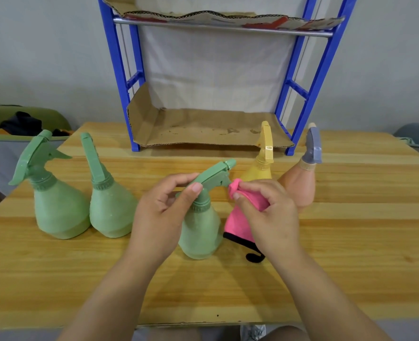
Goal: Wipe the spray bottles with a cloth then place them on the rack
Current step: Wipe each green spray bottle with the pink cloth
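Head view showed the green spray bottle on the wooden table, at the centre of the frame. The left hand held its spray head between thumb and fingers. The right hand pinched the pink cloth against the trigger. A second green bottle and a third green bottle stood at the left. A yellow bottle and a peach bottle stood behind the right hand. The blue rack stood at the upper centre.

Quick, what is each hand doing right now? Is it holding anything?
Left hand: grips the nearest green spray bottle by its neck.
Right hand: pinches the pink cloth.
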Action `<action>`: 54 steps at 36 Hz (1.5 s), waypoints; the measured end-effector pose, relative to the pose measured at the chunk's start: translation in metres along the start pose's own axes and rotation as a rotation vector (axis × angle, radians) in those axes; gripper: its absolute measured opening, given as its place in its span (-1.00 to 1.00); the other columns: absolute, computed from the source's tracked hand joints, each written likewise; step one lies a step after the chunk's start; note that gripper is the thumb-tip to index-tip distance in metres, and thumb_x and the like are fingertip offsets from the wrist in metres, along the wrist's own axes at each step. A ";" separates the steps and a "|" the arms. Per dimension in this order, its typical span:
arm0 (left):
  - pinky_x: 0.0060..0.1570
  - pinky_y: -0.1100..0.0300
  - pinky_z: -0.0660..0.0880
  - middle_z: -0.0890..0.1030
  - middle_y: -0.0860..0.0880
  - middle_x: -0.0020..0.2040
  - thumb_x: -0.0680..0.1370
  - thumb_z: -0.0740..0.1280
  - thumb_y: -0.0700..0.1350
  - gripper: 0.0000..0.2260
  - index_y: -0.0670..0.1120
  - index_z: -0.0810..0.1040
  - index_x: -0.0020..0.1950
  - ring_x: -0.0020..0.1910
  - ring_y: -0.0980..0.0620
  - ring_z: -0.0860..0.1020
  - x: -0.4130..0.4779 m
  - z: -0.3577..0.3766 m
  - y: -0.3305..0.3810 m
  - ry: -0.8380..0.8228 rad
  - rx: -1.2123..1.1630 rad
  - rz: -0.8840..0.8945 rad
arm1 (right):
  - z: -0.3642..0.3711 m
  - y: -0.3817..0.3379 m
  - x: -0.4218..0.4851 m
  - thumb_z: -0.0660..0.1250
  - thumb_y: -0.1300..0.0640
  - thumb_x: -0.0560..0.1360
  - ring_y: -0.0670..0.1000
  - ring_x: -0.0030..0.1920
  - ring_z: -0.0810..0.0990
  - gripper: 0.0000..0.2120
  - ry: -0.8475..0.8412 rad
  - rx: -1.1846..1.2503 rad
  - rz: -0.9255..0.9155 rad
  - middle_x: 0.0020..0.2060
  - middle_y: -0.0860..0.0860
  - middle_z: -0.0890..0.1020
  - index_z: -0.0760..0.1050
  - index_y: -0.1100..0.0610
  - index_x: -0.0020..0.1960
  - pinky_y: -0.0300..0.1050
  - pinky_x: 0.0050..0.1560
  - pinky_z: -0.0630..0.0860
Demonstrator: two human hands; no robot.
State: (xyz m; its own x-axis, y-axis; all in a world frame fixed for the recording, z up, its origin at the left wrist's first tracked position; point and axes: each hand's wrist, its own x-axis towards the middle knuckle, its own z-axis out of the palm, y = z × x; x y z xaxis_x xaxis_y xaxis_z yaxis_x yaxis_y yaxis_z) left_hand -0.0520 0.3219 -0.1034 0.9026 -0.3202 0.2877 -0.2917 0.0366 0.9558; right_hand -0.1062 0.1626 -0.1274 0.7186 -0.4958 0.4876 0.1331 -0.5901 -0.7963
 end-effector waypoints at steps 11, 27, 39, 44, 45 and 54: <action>0.13 -0.03 0.53 0.66 0.21 0.00 0.47 0.26 0.10 -0.81 0.31 0.60 0.01 0.06 0.16 0.60 0.004 -0.006 -0.006 -0.053 0.108 0.077 | -0.018 -0.025 0.009 0.47 0.17 0.41 -0.25 0.01 0.57 -0.77 -0.124 0.249 0.099 -0.09 -0.20 0.64 0.62 -0.17 -0.10 -0.37 0.02 0.50; 0.23 0.16 0.38 0.54 0.29 0.04 0.59 0.24 -0.11 -0.78 0.20 0.54 0.11 0.13 0.28 0.47 0.010 -0.012 -0.011 0.006 0.386 0.275 | -0.023 -0.024 -0.009 0.44 0.14 0.44 -0.21 -0.02 0.60 -0.82 -0.254 0.234 0.136 -0.09 -0.17 0.67 0.64 -0.13 -0.05 -0.36 -0.07 0.51; 0.19 0.31 0.35 0.51 0.34 0.04 0.58 0.25 -0.08 -0.78 0.22 0.51 0.12 0.17 0.24 0.46 0.005 -0.012 -0.010 0.038 0.425 0.277 | -0.026 -0.020 -0.017 0.45 0.17 0.44 -0.27 0.01 0.54 -0.82 -0.261 0.080 0.081 -0.07 -0.18 0.62 0.62 -0.04 0.00 -0.47 -0.06 0.43; 0.12 0.53 0.26 0.48 0.40 0.04 0.57 0.25 -0.06 -0.77 0.23 0.49 0.17 0.15 0.30 0.40 0.006 -0.012 -0.011 0.061 0.486 0.282 | -0.025 -0.024 -0.016 0.46 0.17 0.43 -0.24 0.00 0.56 -0.83 -0.262 0.097 0.079 -0.08 -0.15 0.63 0.64 -0.01 0.00 -0.45 -0.05 0.43; 0.10 0.55 0.25 0.47 0.42 0.03 0.57 0.26 -0.06 -0.76 0.23 0.48 0.17 0.12 0.34 0.36 0.006 -0.012 -0.011 0.073 0.497 0.287 | -0.024 -0.025 -0.017 0.46 0.17 0.43 -0.23 0.00 0.56 -0.83 -0.271 0.110 0.077 -0.08 -0.15 0.64 0.65 -0.01 0.01 -0.45 -0.06 0.43; 0.20 0.21 0.39 0.51 0.25 0.08 0.57 0.28 -0.07 -0.76 0.29 0.52 0.10 0.19 0.12 0.45 0.002 -0.012 -0.004 0.082 0.414 0.311 | -0.019 -0.027 -0.024 0.47 0.20 0.42 -0.19 0.00 0.59 -0.79 -0.318 0.189 0.068 -0.08 -0.14 0.65 0.65 -0.06 -0.02 -0.42 -0.03 0.45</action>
State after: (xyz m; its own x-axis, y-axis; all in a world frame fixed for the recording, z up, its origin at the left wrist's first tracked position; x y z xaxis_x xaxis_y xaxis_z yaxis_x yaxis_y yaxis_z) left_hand -0.0449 0.3328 -0.1059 0.7703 -0.2782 0.5738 -0.6357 -0.2642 0.7253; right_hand -0.1401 0.1785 -0.1106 0.9022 -0.2901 0.3192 0.1798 -0.4196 -0.8897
